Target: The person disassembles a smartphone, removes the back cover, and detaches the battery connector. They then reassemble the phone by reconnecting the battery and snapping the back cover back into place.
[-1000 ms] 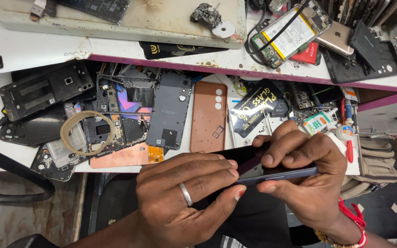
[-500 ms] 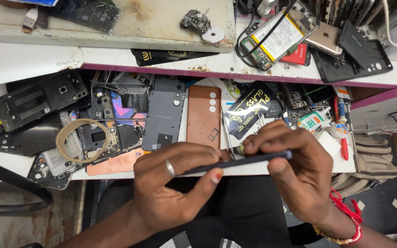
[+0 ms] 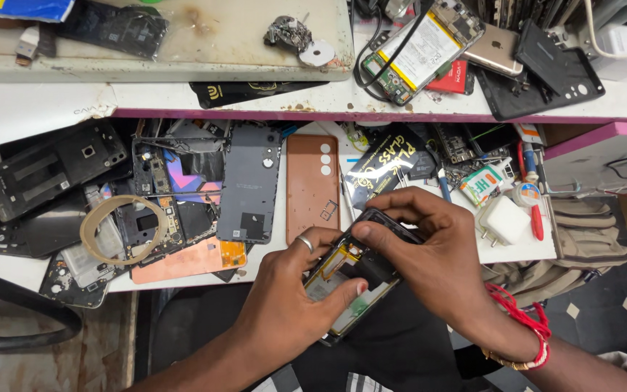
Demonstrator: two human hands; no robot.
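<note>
An opened smartphone (image 3: 353, 287), its back off and circuit board and yellow parts exposed, is held in the air just off the front edge of the white workbench (image 3: 30, 109), over the person's dark lap. Its long axis runs diagonally, upper end toward the bench and to the right, lower end toward the body. The left hand (image 3: 284, 305), wearing a ring, is closed around the lower half, thumb lying across the insides. The right hand (image 3: 429, 250) pinches the upper end between curled fingers and thumb. Open room lies below and to the sides. Just beyond, near the bench's front edge, lie an orange-brown back cover (image 3: 312, 185), a grey phone frame (image 3: 250, 181), a tape ring (image 3: 123, 229) and a white charger plug (image 3: 503, 220).
</note>
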